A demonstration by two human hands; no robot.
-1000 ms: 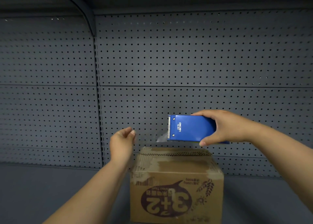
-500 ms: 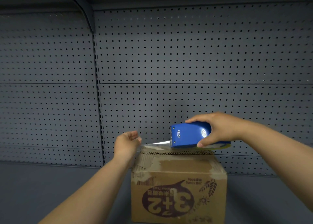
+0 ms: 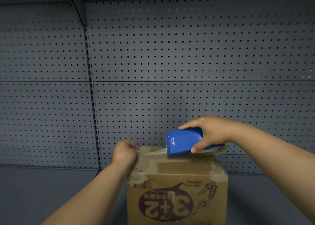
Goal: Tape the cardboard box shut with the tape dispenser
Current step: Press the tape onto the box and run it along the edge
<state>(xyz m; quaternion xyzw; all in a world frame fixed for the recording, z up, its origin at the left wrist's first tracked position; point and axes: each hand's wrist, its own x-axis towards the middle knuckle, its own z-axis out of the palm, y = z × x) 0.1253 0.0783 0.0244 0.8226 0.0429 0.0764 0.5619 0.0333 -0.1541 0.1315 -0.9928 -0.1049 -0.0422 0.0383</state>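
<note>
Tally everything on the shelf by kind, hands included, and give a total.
Cardboard box: 1
Tape dispenser: 1
Hands: 2, the left hand pressing on the box's top left edge, the right hand gripping the dispenser
Total: 4

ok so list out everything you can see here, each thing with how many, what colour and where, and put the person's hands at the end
cardboard box: one, brown with a purple printed logo upside down, on the shelf at bottom centre.
tape dispenser: one, blue, on the box's top at its right part, held by the right hand.
tape strip: one, clear, stretched from the dispenser's mouth to the box's top left edge.
pegboard wall: dark grey perforated panels, behind the box.
shelf surface: one, dark grey, under the box.
left hand: one, closed, pressing at the box's top left corner where the tape ends.
right hand: one, grip closed around the dispenser.
</note>
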